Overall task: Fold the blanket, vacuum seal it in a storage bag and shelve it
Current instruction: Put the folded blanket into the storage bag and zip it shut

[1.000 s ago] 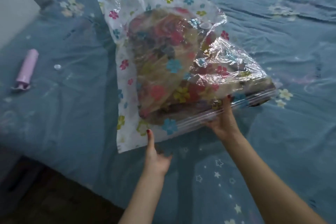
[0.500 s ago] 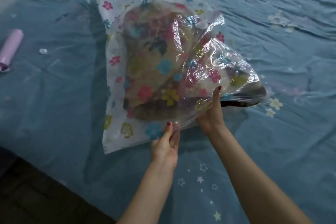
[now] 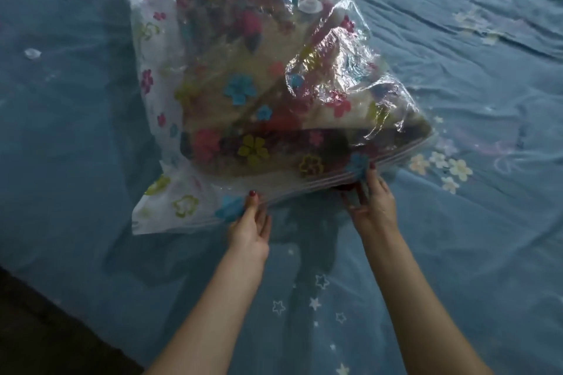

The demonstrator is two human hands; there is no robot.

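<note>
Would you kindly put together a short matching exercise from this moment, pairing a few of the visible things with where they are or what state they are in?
Things:
1. blanket
2. left hand
3. valve
4. small cap

Places or states:
A. lying loose on the bedsheet, far left
B. folded inside the storage bag
C. white disc on the bag's upper face
D. gripping the bag's near edge

Pairs: 1-B, 2-D, 3-C, 4-A

One storage bag (image 3: 213,94) holds one folded blanket (image 3: 243,119), just beyond the fingers (image 3: 251,201). Two hands grip it: left hand (image 3: 249,228), right hand (image 3: 373,204). One small cap (image 3: 32,53) lies far left.
</note>
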